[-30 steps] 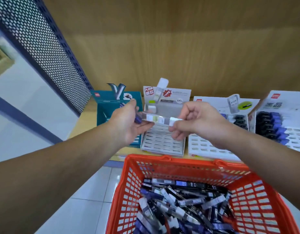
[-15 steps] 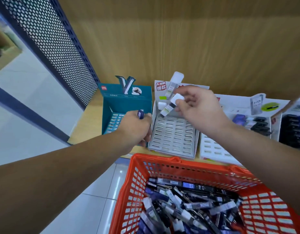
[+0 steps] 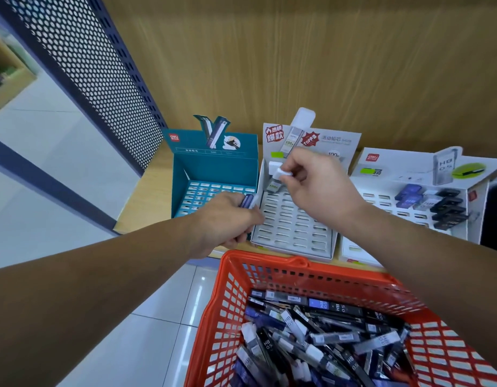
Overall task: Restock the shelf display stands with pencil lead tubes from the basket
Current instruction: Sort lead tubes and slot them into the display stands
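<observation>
Three cardboard display stands sit side by side on the pale wooden shelf (image 3: pixel 153 191): a teal one (image 3: pixel 213 169) on the left, a white one with a grey slotted tray (image 3: pixel 293 229) in the middle and a wider white one (image 3: pixel 400 174) on the right. A fourth, dark stand (image 3: pixel 494 216) is cut off by the right edge. One orange plastic mesh basket (image 3: pixel 272 272) stands below the shelf, its lower part out of frame, holding a heap of lead tubes (image 3: pixel 311 331) too tangled to count. Most are clear or black with "HB 0.5" labels, and some are blue. The right hand (image 3: pixel 319 188) pinches one clear, white-capped tube (image 3: pixel 275 183) over the top left corner of the middle tray, just beside a single white cap (image 3: pixel 273 165) already standing there. Whether the tube's tip is in a slot is hidden. The left hand (image 3: pixel 227 222) is curled round one blue-violet tube (image 3: pixel 247 201) at the teal stand's right wall, with most of the tube hidden. A cluster of blue and black tubes (image 3: pixel 428 201) fills part of the right stand, and its count is unclear.
</observation>
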